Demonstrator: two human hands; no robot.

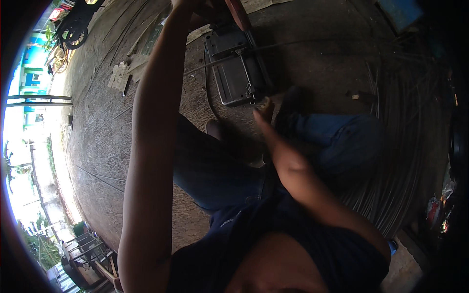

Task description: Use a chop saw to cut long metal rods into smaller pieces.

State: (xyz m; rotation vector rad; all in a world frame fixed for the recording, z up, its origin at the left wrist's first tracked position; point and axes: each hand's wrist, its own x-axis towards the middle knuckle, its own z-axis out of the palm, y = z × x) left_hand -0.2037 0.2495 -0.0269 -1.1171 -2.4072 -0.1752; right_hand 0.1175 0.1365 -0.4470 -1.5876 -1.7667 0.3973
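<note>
A dark metal cut-off saw (232, 80) sits on the ground between my feet, its flat base carrying a vise screw (250, 80) along the right side. My right hand (264, 110) is closed at the near end of that screw, on the vise's crank handle (266, 101). A thin metal rod (215, 62) lies across the base and runs out to both sides. My left arm stretches up past the saw's left side. At the top edge, my left hand (181, 2) is mostly cut off, near the saw's dark upper part, and its fingers are hidden. A reddish-brown part (238, 14) rises beside it.
Many long thin rods (395, 161) lie bundled on the right. A torn piece of cardboard (118, 78) is on the ground at left. A cable (207, 93) runs along the saw's left side. A motorcycle (75, 29) stands far left, and a blue object (400, 13) far right.
</note>
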